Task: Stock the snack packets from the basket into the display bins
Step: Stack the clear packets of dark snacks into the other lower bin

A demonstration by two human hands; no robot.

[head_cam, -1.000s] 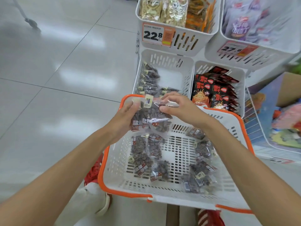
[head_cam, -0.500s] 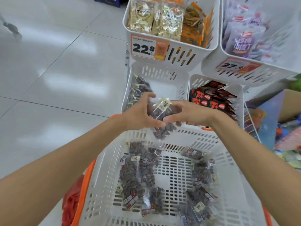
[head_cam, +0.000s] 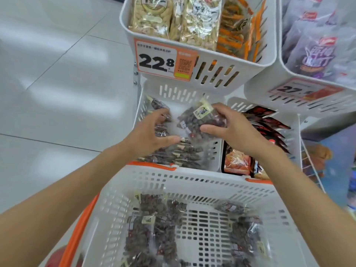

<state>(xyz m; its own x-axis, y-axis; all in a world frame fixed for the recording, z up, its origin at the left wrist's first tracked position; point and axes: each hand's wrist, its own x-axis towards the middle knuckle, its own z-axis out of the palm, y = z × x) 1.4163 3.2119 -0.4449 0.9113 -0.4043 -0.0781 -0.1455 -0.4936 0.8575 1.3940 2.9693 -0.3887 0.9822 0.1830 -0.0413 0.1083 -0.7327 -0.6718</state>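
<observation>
Snack packet, crinkly clear plastic, in grip of right hand; left hand splayed open alongside

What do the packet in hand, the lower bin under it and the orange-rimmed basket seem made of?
The clear packet of dark brown snacks: thin glossy plastic film; contents show through, surface glints. The white slotted display bin: likely rigid moulded plastic, dull sheen, even slots. The white perforated basket with orange rim: probably the same plastic.

Glossy pale floor tiles, an orange-edged "22.8" price tag.
</observation>
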